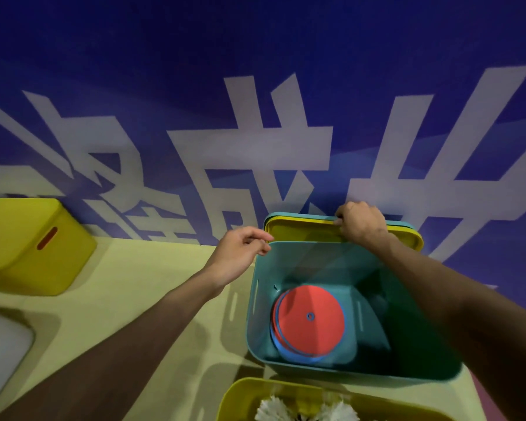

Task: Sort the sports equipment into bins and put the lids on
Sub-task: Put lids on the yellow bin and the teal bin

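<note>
Against the blue banner wall [255,41], behind the teal bin [257,329]: two lids stood on edge.

- Yellow lid [301,232]: in front, touching the bin's rear rim or just behind it.
- Teal lid [298,214]: pressed against the yellow one from behind, so only its top edge shows.
- Right hand [360,226]: fingers curled over the top edges. It grips the yellow lid, and whether it also holds the teal one cannot be told.
- Left hand [240,250]: fingers loosely bent beside the bin's rear left corner, holding nothing visible.
- Disc stack [310,314]: red on top with blue edges beneath, lying flat in the teal bin.
- Near yellow bin [240,396]: uncovered, with white feathered shuttlecocks [274,408] inside.
- Far yellow bin [28,247]: well apart at left.

Likely hazards:
- The two lids sit nested, so both may lift together, or the yellow one may end up on the teal bin.
- A grip at one point on the top edge lets a lid swing, which could knock the bin's rim or drop the lid onto the discs.
- If the teal lid is left loose, it may slide down the wall.
</note>
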`<act>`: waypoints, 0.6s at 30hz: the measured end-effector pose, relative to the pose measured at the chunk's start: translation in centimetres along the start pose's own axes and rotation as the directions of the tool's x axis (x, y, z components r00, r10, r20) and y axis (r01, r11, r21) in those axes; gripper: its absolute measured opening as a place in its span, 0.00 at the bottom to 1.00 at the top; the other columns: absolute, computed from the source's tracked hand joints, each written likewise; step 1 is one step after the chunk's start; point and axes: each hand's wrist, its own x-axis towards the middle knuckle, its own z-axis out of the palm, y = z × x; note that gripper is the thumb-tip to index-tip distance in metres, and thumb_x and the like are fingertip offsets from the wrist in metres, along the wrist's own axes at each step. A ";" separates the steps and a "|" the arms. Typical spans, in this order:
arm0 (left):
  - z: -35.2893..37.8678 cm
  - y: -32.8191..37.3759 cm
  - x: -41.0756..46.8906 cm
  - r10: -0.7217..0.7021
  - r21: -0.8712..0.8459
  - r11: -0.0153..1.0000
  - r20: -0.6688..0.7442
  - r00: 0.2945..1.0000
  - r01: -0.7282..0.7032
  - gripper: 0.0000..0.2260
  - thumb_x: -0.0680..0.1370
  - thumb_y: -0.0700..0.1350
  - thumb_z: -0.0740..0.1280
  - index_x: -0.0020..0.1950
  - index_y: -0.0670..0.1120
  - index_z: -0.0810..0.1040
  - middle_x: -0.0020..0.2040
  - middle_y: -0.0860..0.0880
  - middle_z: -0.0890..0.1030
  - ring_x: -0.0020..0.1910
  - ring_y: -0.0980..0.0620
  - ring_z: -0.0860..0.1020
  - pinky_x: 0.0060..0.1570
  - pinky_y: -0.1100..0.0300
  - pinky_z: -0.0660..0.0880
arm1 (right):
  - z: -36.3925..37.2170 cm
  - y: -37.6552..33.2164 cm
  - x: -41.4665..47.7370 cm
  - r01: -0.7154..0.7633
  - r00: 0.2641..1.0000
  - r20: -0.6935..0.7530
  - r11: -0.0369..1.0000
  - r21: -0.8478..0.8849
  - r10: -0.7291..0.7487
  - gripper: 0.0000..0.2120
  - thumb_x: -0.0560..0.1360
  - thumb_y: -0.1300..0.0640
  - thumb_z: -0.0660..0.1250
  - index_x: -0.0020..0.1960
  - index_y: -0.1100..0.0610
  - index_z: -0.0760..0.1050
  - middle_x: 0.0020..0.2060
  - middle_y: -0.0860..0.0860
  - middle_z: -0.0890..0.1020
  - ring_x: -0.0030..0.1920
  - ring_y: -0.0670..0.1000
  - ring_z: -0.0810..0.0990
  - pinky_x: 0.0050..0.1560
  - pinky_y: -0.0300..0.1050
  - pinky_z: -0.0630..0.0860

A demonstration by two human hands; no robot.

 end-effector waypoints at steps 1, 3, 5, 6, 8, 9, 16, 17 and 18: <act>-0.1 0.1 -0.1 -0.003 0.000 1.000 -0.002 1.000 0.003 0.12 0.79 0.37 0.60 0.50 0.49 0.81 0.45 0.49 0.83 0.46 0.55 0.81 0.52 0.64 0.74 | -0.3 -0.1 0.1 -0.035 0.999 0.000 0.999 0.042 0.035 0.11 0.78 0.54 0.64 0.55 0.58 0.79 0.49 0.54 0.82 0.48 0.54 0.79 0.54 0.51 0.76; -0.2 0.4 -0.4 0.002 0.001 1.000 -0.009 1.000 -0.002 0.12 0.79 0.37 0.60 0.50 0.49 0.81 0.45 0.48 0.84 0.47 0.54 0.81 0.53 0.62 0.74 | -0.8 -0.2 0.2 -0.072 0.997 -0.005 0.993 0.094 0.073 0.10 0.76 0.54 0.67 0.53 0.58 0.81 0.46 0.53 0.83 0.46 0.53 0.80 0.51 0.50 0.79; -0.4 0.9 -0.7 0.007 0.005 1.000 -0.014 1.000 -0.007 0.11 0.79 0.38 0.60 0.49 0.49 0.81 0.45 0.49 0.83 0.47 0.54 0.81 0.53 0.62 0.74 | -1.4 -0.2 0.0 -0.084 0.996 0.002 0.985 0.149 0.084 0.10 0.75 0.54 0.69 0.53 0.58 0.81 0.45 0.53 0.83 0.45 0.52 0.81 0.48 0.48 0.80; -0.4 1.1 -0.8 0.011 0.003 1.000 -0.020 1.000 -0.011 0.11 0.79 0.38 0.60 0.49 0.49 0.81 0.45 0.48 0.83 0.46 0.54 0.81 0.52 0.63 0.74 | -1.7 -0.3 -0.1 -0.089 0.996 -0.003 0.982 0.166 0.090 0.10 0.75 0.54 0.69 0.53 0.58 0.81 0.45 0.53 0.83 0.45 0.51 0.81 0.48 0.47 0.80; -0.5 1.6 -1.0 0.018 -0.022 1.000 -0.032 0.999 -0.018 0.12 0.79 0.37 0.59 0.48 0.49 0.81 0.45 0.47 0.83 0.46 0.54 0.81 0.51 0.64 0.75 | -2.6 -0.3 -0.4 -0.094 0.994 -0.036 0.977 0.191 0.102 0.11 0.75 0.54 0.69 0.53 0.58 0.81 0.46 0.53 0.83 0.46 0.52 0.81 0.48 0.48 0.80; -0.5 1.9 -1.2 0.021 -0.041 0.999 -0.038 0.999 -0.023 0.12 0.80 0.37 0.59 0.48 0.49 0.80 0.45 0.47 0.83 0.45 0.54 0.81 0.49 0.65 0.75 | -3.0 -0.3 -0.5 -0.092 0.992 -0.066 0.975 0.202 0.107 0.10 0.75 0.54 0.69 0.54 0.58 0.82 0.46 0.53 0.83 0.46 0.52 0.81 0.48 0.48 0.80; -1.0 3.9 -1.7 0.005 -0.200 0.980 -0.080 0.997 -0.021 0.11 0.79 0.36 0.60 0.54 0.45 0.79 0.43 0.48 0.83 0.40 0.55 0.81 0.38 0.68 0.75 | -6.9 -1.9 -3.5 -0.024 0.966 -0.242 0.959 0.284 0.096 0.09 0.75 0.56 0.69 0.54 0.56 0.82 0.45 0.51 0.85 0.43 0.50 0.81 0.48 0.48 0.81; -1.2 4.2 -1.8 -0.001 -0.238 0.971 -0.084 0.996 -0.020 0.11 0.79 0.37 0.60 0.57 0.45 0.78 0.45 0.47 0.84 0.42 0.54 0.82 0.38 0.68 0.74 | -7.6 -2.3 -4.0 -0.015 0.958 -0.269 0.956 0.292 0.097 0.09 0.76 0.56 0.68 0.53 0.56 0.82 0.45 0.51 0.85 0.43 0.50 0.81 0.48 0.49 0.81; -1.4 4.5 -2.0 -0.008 -0.281 0.960 -0.085 0.996 -0.016 0.11 0.80 0.38 0.59 0.59 0.45 0.77 0.47 0.47 0.84 0.44 0.53 0.83 0.39 0.66 0.74 | -8.2 -2.6 -4.7 0.000 0.947 -0.307 0.958 0.287 0.092 0.09 0.76 0.56 0.68 0.53 0.56 0.83 0.45 0.51 0.85 0.44 0.50 0.81 0.49 0.50 0.81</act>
